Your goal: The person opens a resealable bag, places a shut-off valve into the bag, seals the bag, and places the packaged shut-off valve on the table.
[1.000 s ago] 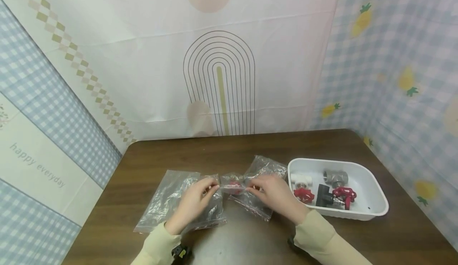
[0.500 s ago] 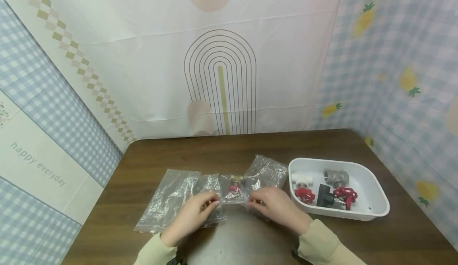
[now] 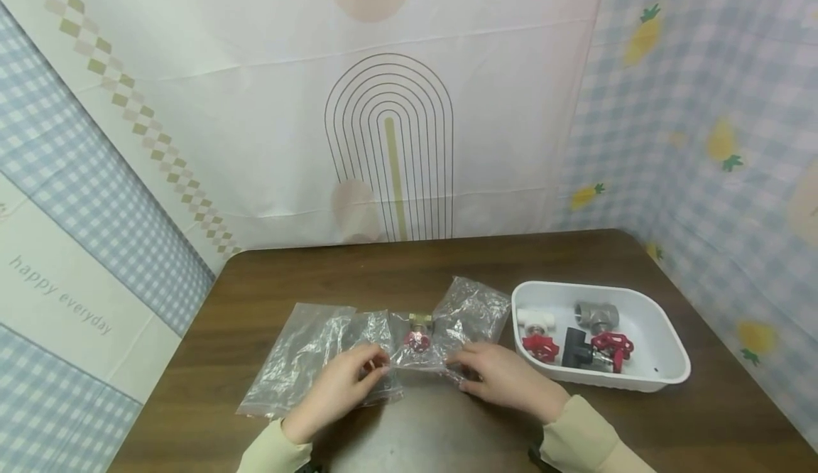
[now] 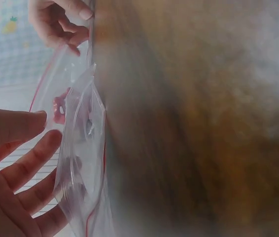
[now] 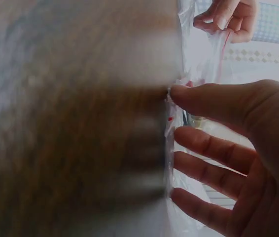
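Observation:
A small clear zip-lock bag [image 3: 400, 356] with a brass valve [image 3: 420, 320] and its red handwheel [image 3: 417, 340] inside lies mid-table in the head view. My left hand [image 3: 348, 381] pinches the bag's near left corner between thumb and index finger. At the near right corner is my right hand [image 3: 501, 377], its fingers spread and fingertips right at the bag's edge in the right wrist view. Red zip lines run along the bag mouths in the left wrist view. Larger clear bags lie on both sides: a left bag [image 3: 287, 359] and a right bag [image 3: 476, 310].
On the right stands a white plastic basin [image 3: 667, 359]. It holds a white valve [image 3: 535, 319] with a red handwheel, a grey metal valve [image 3: 597, 315] and a black valve [image 3: 577, 349]. A patterned cloth [image 3: 287, 139] hangs behind the wooden table [image 3: 307, 270].
The small bag, held raised between both hands a second ago, has come down flat on the table with its valve showing. My right hand's fingers have loosened and moved slightly nearer me.

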`<state>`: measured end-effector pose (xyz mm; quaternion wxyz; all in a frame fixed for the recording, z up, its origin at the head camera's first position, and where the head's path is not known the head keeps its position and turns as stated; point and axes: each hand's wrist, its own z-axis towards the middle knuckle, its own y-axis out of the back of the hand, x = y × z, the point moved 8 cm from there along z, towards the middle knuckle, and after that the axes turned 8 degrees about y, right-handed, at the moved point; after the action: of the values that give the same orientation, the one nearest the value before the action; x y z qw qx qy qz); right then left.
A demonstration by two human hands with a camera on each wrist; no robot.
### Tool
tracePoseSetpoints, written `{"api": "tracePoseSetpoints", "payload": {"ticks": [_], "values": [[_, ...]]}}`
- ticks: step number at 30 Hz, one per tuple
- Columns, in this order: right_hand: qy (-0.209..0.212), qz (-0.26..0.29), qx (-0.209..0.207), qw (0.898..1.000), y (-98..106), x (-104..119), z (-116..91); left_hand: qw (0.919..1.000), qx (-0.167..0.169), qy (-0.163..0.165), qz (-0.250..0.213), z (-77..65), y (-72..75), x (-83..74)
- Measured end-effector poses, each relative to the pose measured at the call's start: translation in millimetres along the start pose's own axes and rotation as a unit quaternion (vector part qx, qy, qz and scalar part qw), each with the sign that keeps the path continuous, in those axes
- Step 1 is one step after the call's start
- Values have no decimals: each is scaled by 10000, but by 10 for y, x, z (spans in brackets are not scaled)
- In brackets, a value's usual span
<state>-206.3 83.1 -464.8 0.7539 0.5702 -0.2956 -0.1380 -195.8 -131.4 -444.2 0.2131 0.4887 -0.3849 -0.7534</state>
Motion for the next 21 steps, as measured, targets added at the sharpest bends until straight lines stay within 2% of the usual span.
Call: {"api": "tracePoseSetpoints", "payload": {"ticks": [6,10,16,21], "values": [[-37,-156,-17,9999,52,-6,-75,9990,-320,-66,314,10,63,-68],[-80,-226,-21,9997,64,6,-110,9978,-432,-288,422,29,108,-182],[-59,-375,-120,9992,85,45,-158,9941,-280,-926,487,113,46,-508],[-38,-413,-149,9990,109,75,-175,9831,-259,-1605,839,231,-127,-841]]}}
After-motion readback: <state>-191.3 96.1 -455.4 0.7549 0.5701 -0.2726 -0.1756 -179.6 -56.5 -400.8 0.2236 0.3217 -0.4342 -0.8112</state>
